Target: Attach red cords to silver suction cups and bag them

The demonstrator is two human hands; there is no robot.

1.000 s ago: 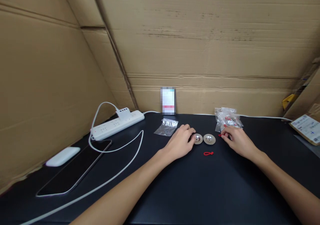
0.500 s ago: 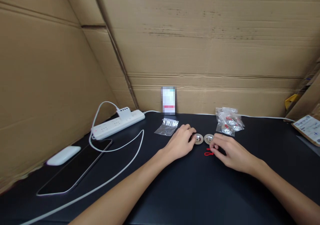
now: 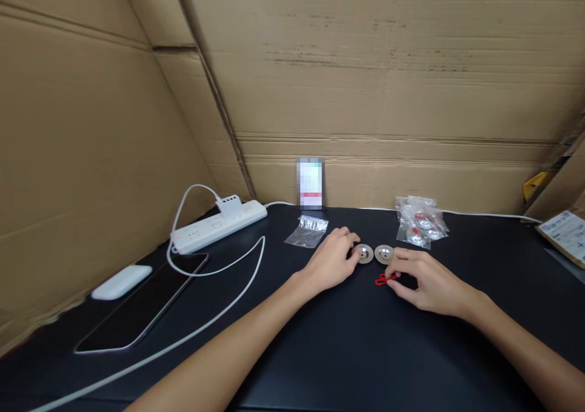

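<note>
Two small silver cymbal-like discs, each with a hole at its centre, lie flat side by side on the black table. My left hand [image 3: 336, 257] rests on the table with thumb and fingers apart, the thumb touching the edge of the left disc [image 3: 365, 254]. Just right of it is the right disc [image 3: 382, 254], its far edge partly behind the fingers of my right hand [image 3: 418, 278]. Those fingers are closed in a pinch on a looped red cord [image 3: 381, 280], whose loops stick out leftward below the discs.
Clear plastic packets [image 3: 420, 223] with more discs and red cords lie behind my right hand. An empty plastic bag [image 3: 307, 232] is behind my left. A phone [image 3: 311, 183] leans against the cardboard wall. Leftward are a power strip [image 3: 214, 229], white cable, dark tablet-like device [image 3: 144, 305] and white case [image 3: 122, 282].
My right fingers have closed on the red cord, and its loops have shifted and bunched together. My left hand and the discs stay in place; the view has turned slightly.
</note>
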